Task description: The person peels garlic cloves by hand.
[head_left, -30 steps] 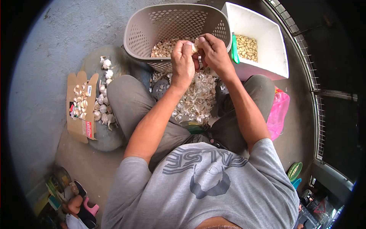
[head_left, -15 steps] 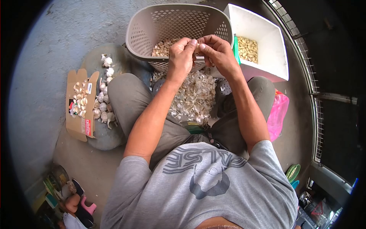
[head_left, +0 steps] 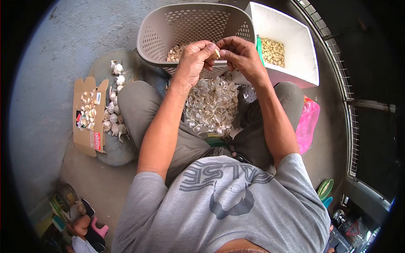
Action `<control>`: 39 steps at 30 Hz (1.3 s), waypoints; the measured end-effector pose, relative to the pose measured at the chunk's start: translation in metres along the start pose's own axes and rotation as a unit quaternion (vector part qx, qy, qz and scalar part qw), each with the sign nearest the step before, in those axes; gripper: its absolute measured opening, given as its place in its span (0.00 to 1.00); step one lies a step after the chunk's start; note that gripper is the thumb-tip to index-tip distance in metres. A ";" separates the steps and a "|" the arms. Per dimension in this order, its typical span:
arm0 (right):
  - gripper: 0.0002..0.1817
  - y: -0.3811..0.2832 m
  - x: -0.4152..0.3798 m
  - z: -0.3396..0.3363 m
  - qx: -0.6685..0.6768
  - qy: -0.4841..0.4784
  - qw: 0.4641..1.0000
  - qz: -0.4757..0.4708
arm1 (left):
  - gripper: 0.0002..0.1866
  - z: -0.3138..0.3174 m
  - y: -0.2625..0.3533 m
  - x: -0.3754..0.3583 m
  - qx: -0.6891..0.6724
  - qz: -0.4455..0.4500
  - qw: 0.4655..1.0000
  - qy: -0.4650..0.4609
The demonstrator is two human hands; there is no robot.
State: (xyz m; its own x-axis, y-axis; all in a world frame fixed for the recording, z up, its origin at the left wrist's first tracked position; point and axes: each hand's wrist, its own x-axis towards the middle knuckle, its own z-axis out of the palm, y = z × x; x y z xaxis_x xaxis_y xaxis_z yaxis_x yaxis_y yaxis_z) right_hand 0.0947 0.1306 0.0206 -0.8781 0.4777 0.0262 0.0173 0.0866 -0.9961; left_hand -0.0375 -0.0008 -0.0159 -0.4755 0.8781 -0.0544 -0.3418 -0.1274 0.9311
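Note:
A pale garlic clove (head_left: 216,54) is pinched between my two hands, just above the near rim of the basket. My left hand (head_left: 195,60) is closed on it with thumb and fingertips. From the other side, my right hand (head_left: 244,58) has its thumb and curled fingers at the same clove. Beneath them stands a grey-brown perforated basket (head_left: 196,6) with cloves (head_left: 175,52) inside, partly hidden by my left hand. A heap of papery garlic skins (head_left: 213,103) lies between my legs.
At the right, a white foam box (head_left: 295,50) contains peeled cloves (head_left: 273,52). Whole garlic bulbs (head_left: 113,117) and a cardboard piece (head_left: 79,137) bearing loose cloves lie at the left. A pink bag (head_left: 308,126) sits beside my right knee. Another person's leg (head_left: 82,225) shows at lower left.
My left hand has shifted slightly left and turned, and the clove shows more between the hands. My right hand stays near the same spot, its fingers a little changed.

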 end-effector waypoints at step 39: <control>0.12 0.010 0.005 0.010 0.169 -0.019 0.985 0.034 | 0.14 0.009 -0.008 0.013 0.392 0.302 0.849 0.185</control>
State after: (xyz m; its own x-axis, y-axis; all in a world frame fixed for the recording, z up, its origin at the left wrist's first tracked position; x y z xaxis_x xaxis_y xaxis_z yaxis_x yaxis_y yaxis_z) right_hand 0.0856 0.1246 0.0100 -0.8980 0.4383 -0.0379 -0.0781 -0.2435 -0.9667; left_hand -0.0340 0.0162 -0.0204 -0.6439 0.5382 0.5438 0.6306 -0.0292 0.7755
